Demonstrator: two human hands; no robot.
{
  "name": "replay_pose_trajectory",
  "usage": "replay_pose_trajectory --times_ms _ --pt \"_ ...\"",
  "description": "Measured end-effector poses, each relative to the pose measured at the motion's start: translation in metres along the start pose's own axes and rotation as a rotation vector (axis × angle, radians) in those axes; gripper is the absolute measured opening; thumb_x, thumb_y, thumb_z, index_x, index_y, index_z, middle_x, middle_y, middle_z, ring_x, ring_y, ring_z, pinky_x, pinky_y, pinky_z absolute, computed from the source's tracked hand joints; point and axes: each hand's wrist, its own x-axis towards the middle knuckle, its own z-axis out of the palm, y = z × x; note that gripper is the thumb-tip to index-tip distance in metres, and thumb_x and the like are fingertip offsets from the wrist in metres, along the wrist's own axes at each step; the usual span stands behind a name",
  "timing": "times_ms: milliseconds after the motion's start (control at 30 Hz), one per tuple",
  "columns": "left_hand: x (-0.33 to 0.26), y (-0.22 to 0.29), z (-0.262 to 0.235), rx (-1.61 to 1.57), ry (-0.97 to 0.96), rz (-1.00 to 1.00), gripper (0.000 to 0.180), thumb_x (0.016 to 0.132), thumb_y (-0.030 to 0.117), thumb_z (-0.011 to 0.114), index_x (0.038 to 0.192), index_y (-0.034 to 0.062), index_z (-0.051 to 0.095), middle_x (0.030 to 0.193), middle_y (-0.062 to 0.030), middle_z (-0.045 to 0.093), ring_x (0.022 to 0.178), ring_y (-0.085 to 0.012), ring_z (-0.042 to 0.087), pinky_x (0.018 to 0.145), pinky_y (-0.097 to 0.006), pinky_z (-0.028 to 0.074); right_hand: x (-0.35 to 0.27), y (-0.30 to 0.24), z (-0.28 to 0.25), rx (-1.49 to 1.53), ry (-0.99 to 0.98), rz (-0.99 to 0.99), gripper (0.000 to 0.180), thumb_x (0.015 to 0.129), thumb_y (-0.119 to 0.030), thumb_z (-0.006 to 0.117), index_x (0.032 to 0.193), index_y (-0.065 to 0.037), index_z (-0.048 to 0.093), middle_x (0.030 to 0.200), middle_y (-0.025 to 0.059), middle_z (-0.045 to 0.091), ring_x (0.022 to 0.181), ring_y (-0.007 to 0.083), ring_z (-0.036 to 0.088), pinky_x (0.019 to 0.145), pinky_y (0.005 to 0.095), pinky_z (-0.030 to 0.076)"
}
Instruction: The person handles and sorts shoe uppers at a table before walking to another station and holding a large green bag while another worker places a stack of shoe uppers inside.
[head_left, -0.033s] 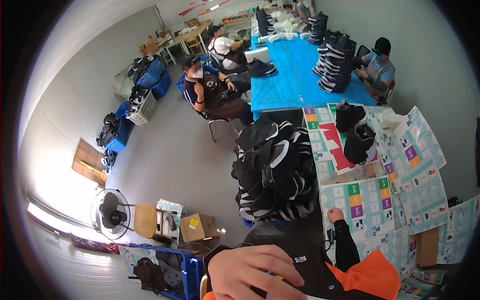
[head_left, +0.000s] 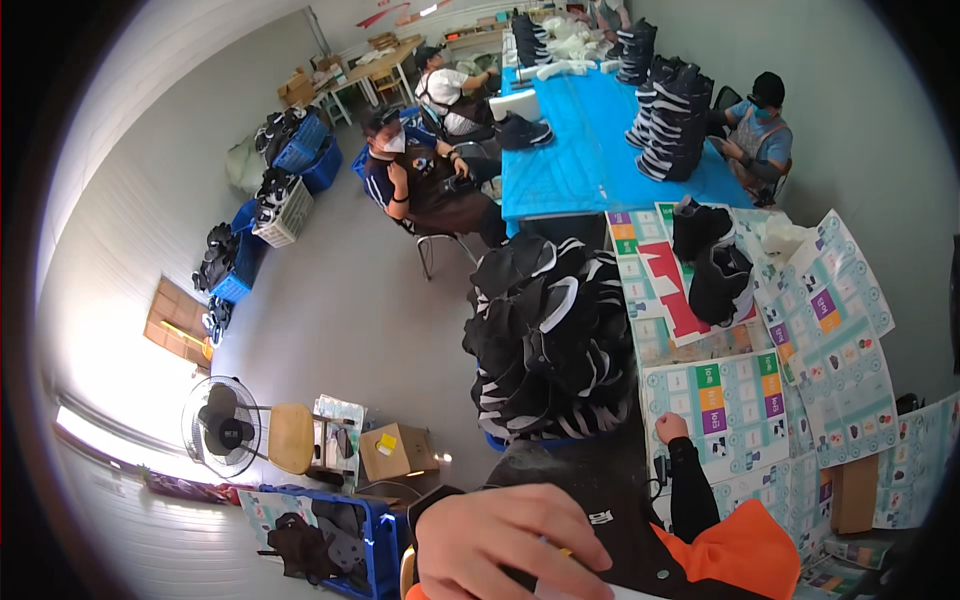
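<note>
Left hand at bottom centre, fingers curled over a pale object, mostly hidden, possibly gripped, can't tell. Right hand fisted, resting on printed sheets right of centre. Black-and-white shoe-upper pile mid-frame.

One bare hand low centre, a dark watch or band at its wrist; which hand it is cannot be told. The other hand is bare too, coming out of a close-fitting black sleeve. Below that sleeve, bright orange cloth, bunched and folded, against a black garment
</note>
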Motion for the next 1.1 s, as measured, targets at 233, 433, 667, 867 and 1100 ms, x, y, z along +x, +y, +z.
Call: replay_pose_trajectory --times_ms 233,433,667,867,1100 --pt "0.036 -0.02 0.036 -0.468 0.528 -0.312 0.114 0.091 0.081 0.026 0.132 -0.023 0.047 0.121 -0.0373 0.061 0.111 -0.0384 0.066 0.097 -0.047 0.052 0.012 0.012 0.016 -0.124 0.156 0.094 0.029 0.082 -0.025 0.059 0.081 0.001 0.072 0.088 0.0244 0.07 0.09 0.0445 0.066 0.084 0.053 0.052" --pt "0.05 -0.051 0.052 -0.522 0.206 -0.052 0.103 0.097 0.074 0.028 0.138 -0.0199 0.045 0.135 -0.0334 0.056 0.123 -0.0418 0.059 0.11 -0.051 0.039 0.017 0.031 0.02 -0.121 -0.111 0.413 0.048 0.085 -0.034 0.061 0.108 0.007 0.07 0.115 0.0298 0.067 0.115 0.0454 0.058 0.101 0.0515 0.046" --pt "0.044 -0.068 -0.011 0.024 0.12 -0.169 0.033 0.103 0.016 0.049 0.119 -0.0073 0.066 0.127 -0.0277 0.062 0.117 -0.0444 0.059 0.105 -0.051 0.04 0.014 0.005 -0.005 -0.113 -0.067 0.578 0.052 0.085 -0.033 0.065 0.123 0.002 0.063 0.129 0.0255 0.059 0.122 0.0431 0.054 0.101 0.0529 0.046" --pt "-0.001 -0.159 0.003 -0.822 -0.028 -0.326 0.049 0.101 0.029 0.058 0.132 -0.0092 0.058 0.136 -0.0265 0.059 0.129 -0.0436 0.054 0.116 -0.053 0.029 0.04 -0.019 -0.002 -0.356 0.644 0.83 0.065 0.085 -0.031 0.066 0.141 -0.003 0.047 0.148 0.02 0.044 0.144 0.0366 0.036 0.113 0.0566 0.032" --pt "-0.109 -0.281 0.016 -0.408 0.314 -1.376 0.042 0.106 0.028 0.047 0.116 -0.0061 0.07 0.114 -0.0212 0.071 0.11 -0.0338 0.067 0.097 -0.042 0.051 0.071 -0.02 0.015 -0.446 0.743 0.842 0.062 0.088 -0.03 0.055 0.143 -0.002 0.045 0.156 0.0194 0.036 0.149 0.0343 0.029 0.117 0.057 0.026"
